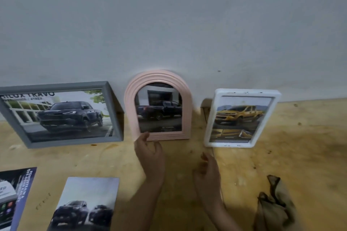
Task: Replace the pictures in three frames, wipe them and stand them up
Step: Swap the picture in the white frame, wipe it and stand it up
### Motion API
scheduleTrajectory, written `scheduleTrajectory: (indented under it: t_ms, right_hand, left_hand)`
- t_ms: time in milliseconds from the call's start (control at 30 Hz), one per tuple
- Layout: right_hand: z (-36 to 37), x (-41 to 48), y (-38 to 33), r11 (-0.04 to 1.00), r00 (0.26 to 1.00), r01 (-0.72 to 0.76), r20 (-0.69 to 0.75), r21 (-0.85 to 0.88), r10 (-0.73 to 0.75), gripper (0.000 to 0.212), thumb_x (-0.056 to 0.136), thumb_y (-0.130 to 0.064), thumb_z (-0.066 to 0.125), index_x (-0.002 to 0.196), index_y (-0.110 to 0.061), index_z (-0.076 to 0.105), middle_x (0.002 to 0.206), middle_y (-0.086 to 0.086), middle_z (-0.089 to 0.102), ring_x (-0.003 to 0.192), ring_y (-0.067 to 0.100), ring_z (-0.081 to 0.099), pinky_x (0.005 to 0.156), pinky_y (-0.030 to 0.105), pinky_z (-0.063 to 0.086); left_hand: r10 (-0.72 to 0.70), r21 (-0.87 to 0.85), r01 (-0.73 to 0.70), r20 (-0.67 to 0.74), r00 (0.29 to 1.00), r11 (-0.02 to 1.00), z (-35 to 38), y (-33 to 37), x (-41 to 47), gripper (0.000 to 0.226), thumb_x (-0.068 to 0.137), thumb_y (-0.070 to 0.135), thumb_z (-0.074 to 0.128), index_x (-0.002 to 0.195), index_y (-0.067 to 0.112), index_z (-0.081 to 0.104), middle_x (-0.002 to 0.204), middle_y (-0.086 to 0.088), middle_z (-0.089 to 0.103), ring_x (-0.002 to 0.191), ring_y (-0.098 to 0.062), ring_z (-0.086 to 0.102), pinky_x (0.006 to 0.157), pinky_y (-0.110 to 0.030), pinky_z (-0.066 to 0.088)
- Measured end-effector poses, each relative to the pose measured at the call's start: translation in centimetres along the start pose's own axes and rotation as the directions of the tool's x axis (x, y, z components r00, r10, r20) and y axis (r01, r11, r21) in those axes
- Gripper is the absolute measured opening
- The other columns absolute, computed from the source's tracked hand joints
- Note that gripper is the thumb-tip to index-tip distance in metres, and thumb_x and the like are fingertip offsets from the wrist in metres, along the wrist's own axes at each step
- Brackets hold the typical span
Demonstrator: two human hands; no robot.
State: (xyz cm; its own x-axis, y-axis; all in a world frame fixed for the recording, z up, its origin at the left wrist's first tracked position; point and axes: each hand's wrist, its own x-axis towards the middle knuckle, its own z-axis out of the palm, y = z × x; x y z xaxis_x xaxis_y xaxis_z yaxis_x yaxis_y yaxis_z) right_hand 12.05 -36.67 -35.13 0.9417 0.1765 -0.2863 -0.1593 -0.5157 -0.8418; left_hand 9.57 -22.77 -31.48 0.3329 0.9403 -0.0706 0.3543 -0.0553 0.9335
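Note:
Three frames stand against the wall on the wooden table (300,137). A grey rectangular frame (62,114) at the left holds a dark pickup picture. The pink arched frame (159,105) in the middle shows a dark truck. The white frame (240,118) at the right shows a yellow truck. My left hand (150,154) is just below the pink frame, its fingertips touching the lower left edge, fingers apart. My right hand (208,170) hovers over the table between the pink and white frames, fingers loosely spread and holding nothing.
Two loose car pictures lie at the near left: one with two dark trucks (84,206) and a brochure page (15,197) at the edge. A crumpled brownish cloth (276,206) lies at the near right. The grey wall (169,24) rises behind the frames.

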Motion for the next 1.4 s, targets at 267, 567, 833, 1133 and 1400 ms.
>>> scheduleTrajectory:
  t_ms: [267, 567, 833, 1133, 1400]
  right_hand:
    - [-15.0, 7.7, 2.9, 0.998, 0.973, 0.063, -0.222, -0.011, -0.064, 0.029, 0.087, 0.004, 0.053, 0.113, -0.009, 0.054, 0.104, 0.004, 0.058, 0.099, 0.024, 0.056, 0.079, 0.031, 0.045]
    - [-17.6, 12.3, 4.7, 0.944, 0.939, 0.262, 0.278, -0.199, -0.202, 0.024, 0.094, -0.028, 0.048, 0.106, -0.049, 0.046, 0.105, -0.013, 0.058, 0.103, 0.011, 0.056, 0.089, 0.035, 0.047]
    - [-20.9, 8.3, 6.4, 0.886, 0.882, 0.449, 0.221, -0.118, -0.417, 0.011, 0.086, -0.004, 0.062, 0.089, -0.014, 0.059, 0.084, -0.006, 0.057, 0.08, -0.001, 0.057, 0.065, 0.019, 0.046]
    - [-18.0, 1.2, 6.6, 0.601, 0.68, 0.733, 0.302, -0.318, -0.669, 0.008, 0.075, -0.016, 0.057, 0.067, -0.016, 0.054, 0.073, -0.004, 0.054, 0.069, 0.006, 0.048, 0.059, 0.011, 0.033]
    - [-12.2, -5.0, 8.5, 0.488, 0.595, 0.804, 0.446, -0.341, -0.669, 0.008, 0.071, -0.019, 0.053, 0.069, -0.02, 0.046, 0.065, -0.001, 0.052, 0.061, 0.011, 0.043, 0.059, 0.015, 0.02]
  left_hand:
    - [0.164, -0.183, -0.11, 0.312, 0.936, 0.977, 8.9, 12.1, -3.9, 0.036, 0.101, 0.027, 0.035, 0.134, 0.018, 0.045, 0.135, 0.001, 0.049, 0.122, -0.009, 0.045, 0.102, -0.025, 0.036]
    - [0.102, -0.216, -0.062, 0.176, 0.979, 0.974, 12.4, 13.7, -5.7, 0.026, 0.099, 0.03, 0.041, 0.119, 0.021, 0.055, 0.119, 0.003, 0.055, 0.108, -0.01, 0.052, 0.097, -0.026, 0.044]
    - [0.097, -0.146, -0.067, 0.211, 0.973, 0.987, 8.8, 13.5, -5.9, 0.019, 0.093, 0.014, 0.049, 0.103, 0.018, 0.065, 0.116, -0.007, 0.058, 0.101, -0.011, 0.056, 0.096, -0.03, 0.046]
    - [0.007, -0.033, 0.008, 0.415, 0.91, 0.999, -1.0, 6.2, -4.4, 0.029, 0.095, 0.012, 0.048, 0.121, 0.012, 0.062, 0.119, 0.001, 0.062, 0.109, -0.008, 0.056, 0.088, -0.014, 0.044]
    - [-0.182, 0.117, 0.143, 0.473, 0.862, 0.983, -5.9, -2.4, -2.9, 0.033, 0.096, 0.012, 0.045, 0.126, 0.013, 0.059, 0.129, 0.0, 0.057, 0.117, -0.012, 0.05, 0.098, -0.022, 0.036]
